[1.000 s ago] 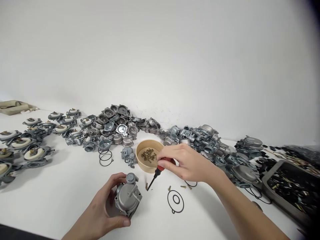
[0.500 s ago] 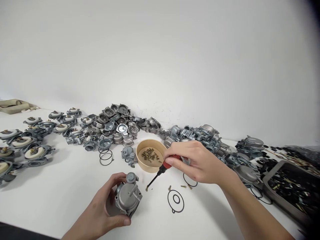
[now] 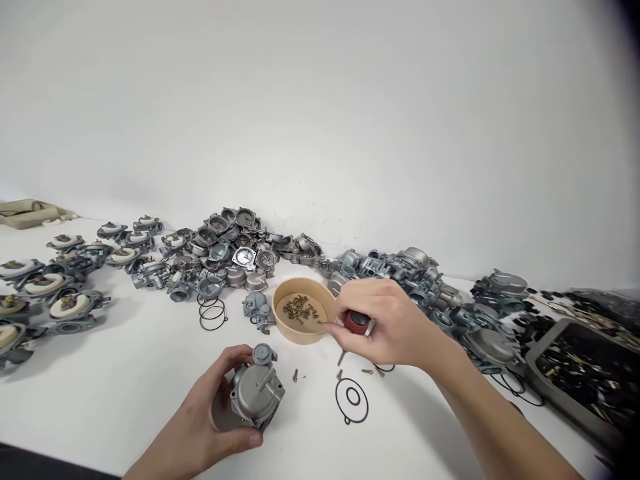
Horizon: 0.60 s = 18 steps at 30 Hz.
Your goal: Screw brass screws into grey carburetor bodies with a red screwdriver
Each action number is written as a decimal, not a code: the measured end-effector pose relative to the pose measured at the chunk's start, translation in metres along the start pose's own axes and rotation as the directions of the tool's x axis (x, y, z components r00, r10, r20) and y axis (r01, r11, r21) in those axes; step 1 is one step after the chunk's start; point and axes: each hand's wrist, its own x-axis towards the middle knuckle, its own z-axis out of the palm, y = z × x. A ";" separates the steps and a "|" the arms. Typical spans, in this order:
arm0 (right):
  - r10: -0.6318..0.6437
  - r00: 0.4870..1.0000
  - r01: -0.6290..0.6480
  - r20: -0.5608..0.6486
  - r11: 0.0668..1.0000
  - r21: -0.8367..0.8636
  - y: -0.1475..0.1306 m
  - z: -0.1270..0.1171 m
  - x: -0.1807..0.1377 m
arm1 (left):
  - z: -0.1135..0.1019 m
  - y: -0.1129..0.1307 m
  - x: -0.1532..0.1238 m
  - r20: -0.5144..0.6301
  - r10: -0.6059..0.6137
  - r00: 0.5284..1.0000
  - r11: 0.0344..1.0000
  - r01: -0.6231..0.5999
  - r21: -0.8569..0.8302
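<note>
My left hand [image 3: 200, 420] is closed round a grey metal carburetor [image 3: 257, 393], its rounded bowl cover facing up. Held in my right hand [image 3: 390, 323] is a screwdriver with a red and black handle [image 3: 357, 321]; its shaft points down, partly hidden by the fingers. The tip is close to a small brass screw [image 3: 339, 375] on the white table. Another screw [image 3: 295, 375] lies just right of the carburetor. A black rubber gasket ring [image 3: 351, 401] with a smaller O-ring [image 3: 353, 397] inside it lies below my right hand.
A tan round tub [image 3: 303, 337] of brass screws stands behind my hands. Piled bowl covers [image 3: 235, 240] and carburetor bodies [image 3: 410, 270] line the wall. Carburetors with white floats [image 3: 70, 307] fill the left. A grey tray [image 3: 545, 353] of black parts sits right.
The screwdriver tip has left the screw beside the carburetor and moved right, and its handle is now more upright. That screw stays on the table. My left hand has hardly moved.
</note>
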 end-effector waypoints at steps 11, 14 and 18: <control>0.151 0.851 -0.220 0.503 0.972 0.079 -0.011 0.030 0.006 | 0.000 0.004 0.000 0.003 0.016 1.000 1.000 -0.016 0.009; 0.175 0.717 -0.188 0.674 0.981 -0.054 -0.013 0.050 0.003 | 0.001 0.003 -0.001 0.022 0.017 1.000 1.000 -0.016 -0.022; 0.236 0.626 -0.181 0.743 0.971 -0.156 -0.012 0.073 -0.003 | 0.001 0.003 0.000 0.023 0.038 0.999 0.999 -0.038 0.000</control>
